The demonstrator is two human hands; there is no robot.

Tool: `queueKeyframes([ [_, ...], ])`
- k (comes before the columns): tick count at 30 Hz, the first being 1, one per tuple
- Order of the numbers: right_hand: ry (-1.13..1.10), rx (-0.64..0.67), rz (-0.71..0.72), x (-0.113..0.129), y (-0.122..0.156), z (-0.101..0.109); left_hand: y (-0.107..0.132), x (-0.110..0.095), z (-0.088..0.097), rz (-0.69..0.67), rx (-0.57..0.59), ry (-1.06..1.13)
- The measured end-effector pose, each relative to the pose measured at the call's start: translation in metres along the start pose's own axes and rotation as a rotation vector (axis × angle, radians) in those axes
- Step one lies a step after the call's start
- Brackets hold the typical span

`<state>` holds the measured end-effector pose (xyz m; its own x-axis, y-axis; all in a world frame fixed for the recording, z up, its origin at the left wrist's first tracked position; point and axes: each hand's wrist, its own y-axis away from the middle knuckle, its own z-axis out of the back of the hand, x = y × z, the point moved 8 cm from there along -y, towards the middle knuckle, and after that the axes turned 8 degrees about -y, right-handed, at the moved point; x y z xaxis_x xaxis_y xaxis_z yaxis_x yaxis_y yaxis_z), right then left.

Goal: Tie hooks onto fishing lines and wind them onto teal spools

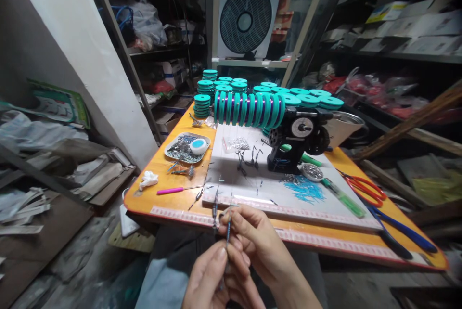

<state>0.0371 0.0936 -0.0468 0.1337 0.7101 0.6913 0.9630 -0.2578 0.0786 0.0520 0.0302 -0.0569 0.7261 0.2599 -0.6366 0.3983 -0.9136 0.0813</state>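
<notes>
Close to my body, at the table's front edge, both my hands meet around a thin, dark blue, cord-like piece (pixel 228 231). My left hand (pixel 211 273) pinches its lower part between thumb and finger. Higher up, my right hand (pixel 258 234) has its fingers closed around the upper end, where a fine pale strand sticks out. Just beyond the fingertips, a small dark line assembly (pixel 215 205) hangs over the white board's front edge. Another dark piece (pixel 197 199) lies to its left. My fingers hide much of what is held.
On the white board (pixel 252 193) stands a black winder (pixel 288 145) carrying a row of teal spools (pixel 249 109). Blue strips (pixel 305 188), a dish of metal bits (pixel 312 172), red-handled pliers (pixel 366 191) and blue-handled pliers (pixel 404 232) lie right. A tray (pixel 169 152) and pink-handled tool (pixel 171 191) lie left.
</notes>
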Motion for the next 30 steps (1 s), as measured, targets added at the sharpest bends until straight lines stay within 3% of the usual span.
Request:
queueKeyframes([
  [4,0.045,0.031,0.011,0.0,0.003,0.002,0.002,-0.005,-0.001,-0.008,-0.014,0.015],
  [8,0.059,0.049,0.013,-0.001,0.003,0.002,0.002,-0.009,-0.004,-0.02,0.055,-0.036],
  [13,0.15,0.009,0.019,0.005,0.001,0.005,0.0,-0.005,0.003,0.0,0.063,-0.133],
  [17,0.259,-0.028,0.046,0.012,0.0,0.007,-0.005,-0.004,0.017,0.009,-0.049,-0.319],
  [20,0.305,-0.028,0.095,0.02,0.003,0.006,-0.006,-0.022,0.033,-0.112,-0.314,-0.633],
  [22,0.396,-0.049,0.155,0.03,0.007,0.006,-0.005,-0.038,0.034,-0.206,-0.445,-0.798],
  [27,0.727,-0.081,0.242,0.05,0.016,0.001,-0.014,-0.061,0.015,-0.282,-0.446,-0.881],
  [30,0.64,-0.057,0.213,0.048,0.015,0.001,-0.026,-0.064,0.007,-0.229,-0.338,-0.857],
])
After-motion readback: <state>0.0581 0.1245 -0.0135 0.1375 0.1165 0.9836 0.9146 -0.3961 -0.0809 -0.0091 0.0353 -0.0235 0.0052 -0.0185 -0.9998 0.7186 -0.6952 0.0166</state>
